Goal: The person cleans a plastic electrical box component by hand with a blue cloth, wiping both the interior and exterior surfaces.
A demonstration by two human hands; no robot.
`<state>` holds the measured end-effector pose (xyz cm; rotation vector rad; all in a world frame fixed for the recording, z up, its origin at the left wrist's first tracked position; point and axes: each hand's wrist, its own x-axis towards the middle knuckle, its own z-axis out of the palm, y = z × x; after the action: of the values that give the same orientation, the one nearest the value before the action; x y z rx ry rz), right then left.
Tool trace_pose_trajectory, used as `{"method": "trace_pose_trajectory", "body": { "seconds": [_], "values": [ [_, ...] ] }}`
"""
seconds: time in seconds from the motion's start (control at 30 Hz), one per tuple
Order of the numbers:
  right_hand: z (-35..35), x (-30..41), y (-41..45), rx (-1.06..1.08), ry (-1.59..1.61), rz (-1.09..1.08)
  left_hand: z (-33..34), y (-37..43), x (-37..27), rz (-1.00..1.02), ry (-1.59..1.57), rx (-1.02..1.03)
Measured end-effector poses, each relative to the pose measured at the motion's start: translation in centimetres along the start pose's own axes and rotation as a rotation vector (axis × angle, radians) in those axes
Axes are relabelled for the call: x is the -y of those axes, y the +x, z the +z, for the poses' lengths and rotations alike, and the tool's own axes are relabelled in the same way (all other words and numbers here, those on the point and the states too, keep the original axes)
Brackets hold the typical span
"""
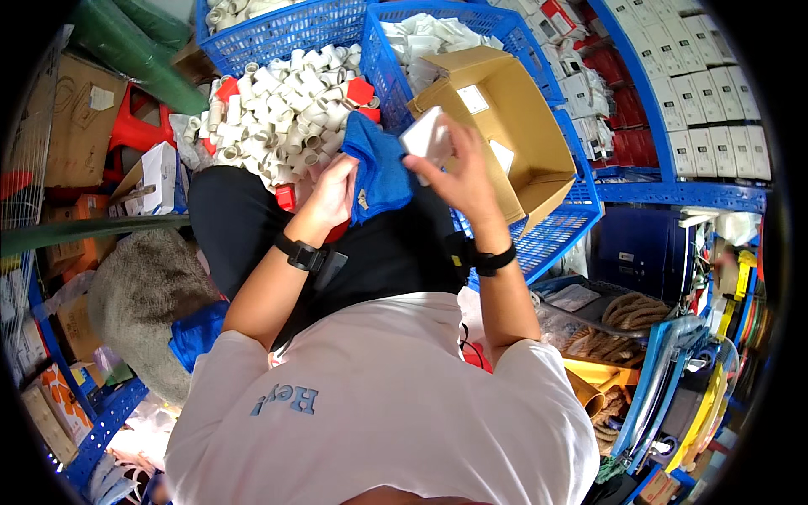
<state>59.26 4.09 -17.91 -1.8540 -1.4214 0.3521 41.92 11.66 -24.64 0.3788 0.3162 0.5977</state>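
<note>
My left hand (338,186) grips a blue cloth (380,167) above my lap. Close to the cloth's right side, my right hand (464,167) holds a white, square-edged plastic piece (424,142) between thumb and fingers. An open cardboard box (536,120) stands just beyond my right hand, tilted in a blue plastic crate (568,218). White plastic pipe fittings (271,113) lie in a large heap beyond my left hand, with a few red pieces among them. More flat white pieces (435,38) fill a blue crate behind the cardboard box.
Blue shelving with small white boxes (688,95) rises at the right. Coiled rope (634,312) lies at my lower right. A grey fleecy cover (148,303) is at my left, below a green pole (95,230). A red plastic stool (136,120) stands at the upper left.
</note>
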Motion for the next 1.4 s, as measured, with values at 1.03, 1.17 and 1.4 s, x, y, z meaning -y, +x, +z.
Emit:
{"method": "trace_pose_trajectory", "body": {
  "seconds": [1.03, 1.17, 1.4],
  "values": [
    [3.7, 1.9, -1.9, 0.033, 0.066, -0.04, -1.3, 0.7, 0.6, 0.037, 0.033, -0.054],
    [3.7, 2.1, -2.1, 0.043, 0.025, -0.11, -0.6, 0.6, 0.9, -0.086, -0.075, -0.079],
    [3.1, 0.1, -1.8, -0.045, 0.03, 0.025, -2.1, 0.7, 2.4, -0.122, 0.039, -0.069]
  ]
}}
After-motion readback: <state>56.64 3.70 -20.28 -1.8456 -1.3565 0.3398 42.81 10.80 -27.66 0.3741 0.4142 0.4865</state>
